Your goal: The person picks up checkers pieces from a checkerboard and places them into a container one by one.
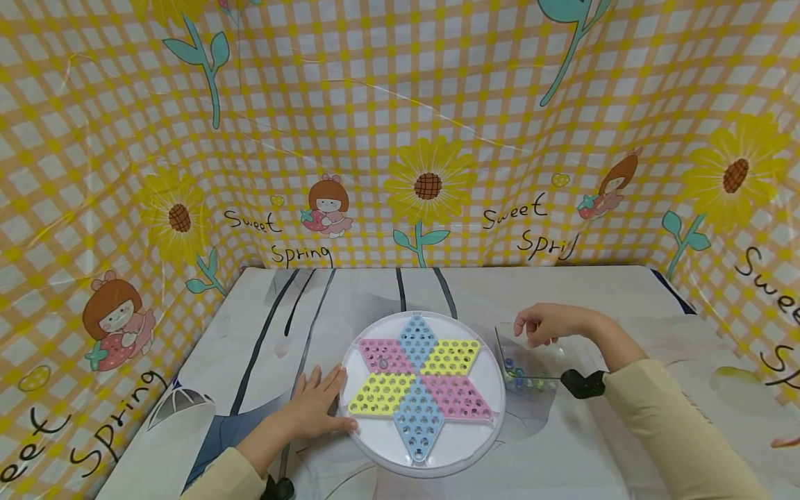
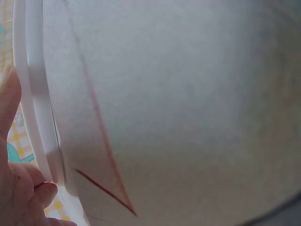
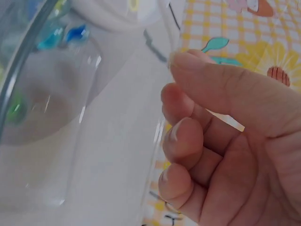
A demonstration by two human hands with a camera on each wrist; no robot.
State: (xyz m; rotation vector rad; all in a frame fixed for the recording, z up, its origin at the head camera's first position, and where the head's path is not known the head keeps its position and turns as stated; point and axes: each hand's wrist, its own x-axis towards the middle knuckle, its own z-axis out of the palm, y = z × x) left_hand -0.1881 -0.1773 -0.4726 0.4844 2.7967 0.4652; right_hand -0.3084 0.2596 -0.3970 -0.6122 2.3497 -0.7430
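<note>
Left hand (image 1: 315,406): flat, fingers straight, pressed against the 9 o'clock rim of the round white plastic game board (image 1: 381,455).
Board: centred on the table, six-pointed star of pink, blue and yellow perforated diamonds (image 1: 417,385); one small marble (image 1: 384,362) in the pink diamond at 10 o'clock.
Right hand (image 1: 550,323): fingers curled, gripping nothing visible, above the clear plastic tub (image 1: 503,340).
Tub: just beside the board at 3 o'clock, coloured glass marbles (image 1: 521,378) inside.
Table: white printed cloth (image 1: 562,444).

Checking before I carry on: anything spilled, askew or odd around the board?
Nothing stands out. The checkers board lies flat under the left hand; marbles stay inside the clear box.
</note>
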